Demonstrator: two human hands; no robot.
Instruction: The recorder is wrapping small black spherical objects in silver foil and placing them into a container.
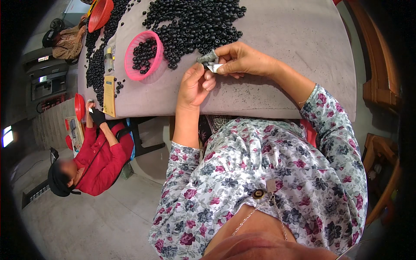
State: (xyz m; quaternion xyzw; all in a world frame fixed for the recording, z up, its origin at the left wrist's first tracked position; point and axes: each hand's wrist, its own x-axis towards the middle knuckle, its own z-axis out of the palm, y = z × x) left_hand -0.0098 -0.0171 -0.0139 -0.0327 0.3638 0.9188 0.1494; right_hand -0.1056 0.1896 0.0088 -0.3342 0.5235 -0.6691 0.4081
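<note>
Above the near edge of the table my two hands meet, fingertips close together. My right hand (248, 60) is closed, pinching a small white folded piece (215, 68) that looks like stiff paper between thumb and fingers. A grey wrapping (207, 57) covers the tip of one of its fingers. My left hand (193, 86) is closed too, thumb against fingers; whatever is in that pinch is hidden. Just beyond lies a broad spread of black round beads (199, 21), several showing a hole. Left of my hands stands a pink plastic basket (128, 65) with more black beads inside.
More beads lie along the table's left side, beside a yellow-brown booklet (109, 97) and a clear packet (108, 58). A red basket (100, 16) stands at the far left. A person in red (104, 160) works at the left; another sits farther back. Wooden furniture (372, 47) stands right.
</note>
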